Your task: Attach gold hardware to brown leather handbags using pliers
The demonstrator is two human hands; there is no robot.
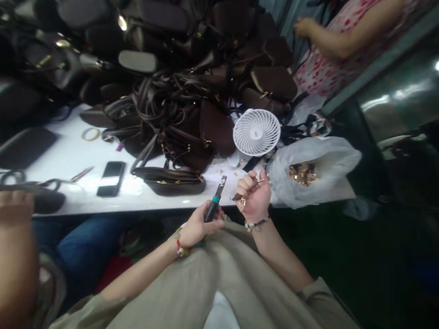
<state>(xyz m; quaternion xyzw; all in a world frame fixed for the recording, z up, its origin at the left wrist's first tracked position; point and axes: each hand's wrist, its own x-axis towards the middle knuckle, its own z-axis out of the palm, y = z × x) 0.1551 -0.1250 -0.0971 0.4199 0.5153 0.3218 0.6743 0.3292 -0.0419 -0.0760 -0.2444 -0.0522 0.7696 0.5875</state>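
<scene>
My left hand (197,226) is closed round the dark handle of a screwdriver (215,199) with a teal band, its tip pointing up toward the table edge. My right hand (254,194) is closed in a fist just right of it, pinching a thin brown strap piece (247,189) with a small metal fitting. Both hands hover over my lap, in front of the white table (68,155).
A heap of dark brown handbags (192,96) covers the table's back. A small white fan (256,132), a plastic bag of gold fittings (303,173), a black phone (110,178) and a tape ring (91,134) lie there. Another person (336,36) stands at the top right.
</scene>
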